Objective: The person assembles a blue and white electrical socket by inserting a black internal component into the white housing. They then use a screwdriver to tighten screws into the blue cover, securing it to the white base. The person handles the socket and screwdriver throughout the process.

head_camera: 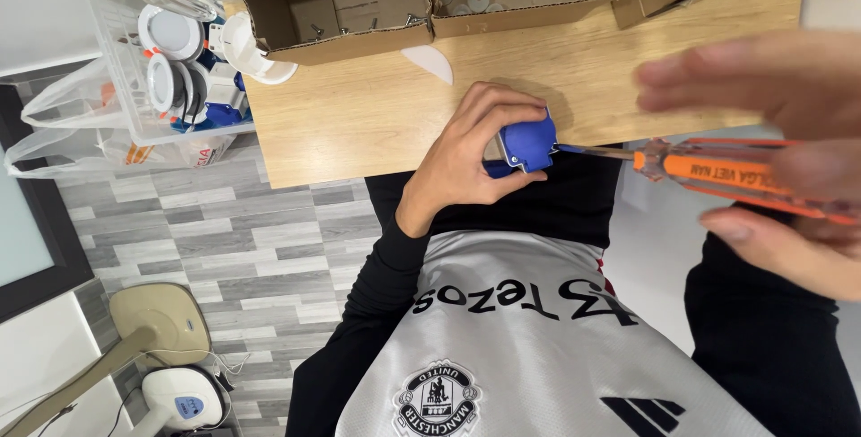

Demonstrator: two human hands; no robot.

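Observation:
My left hand (471,154) is closed around a small blue plastic part (527,144), pressed against the front edge of the wooden table (359,118). My right hand (789,159), blurred and close to the camera, grips the orange transparent handle of a screwdriver (717,170). The screwdriver's metal shaft runs left and its tip meets the side of the blue part.
Open cardboard boxes (336,6) with screws and white discs stand at the table's far edge. A white oval piece (430,62) lies on the wood. A clear bin (166,51) of round white fittings hangs off the left edge. Below is grey plank flooring (233,231).

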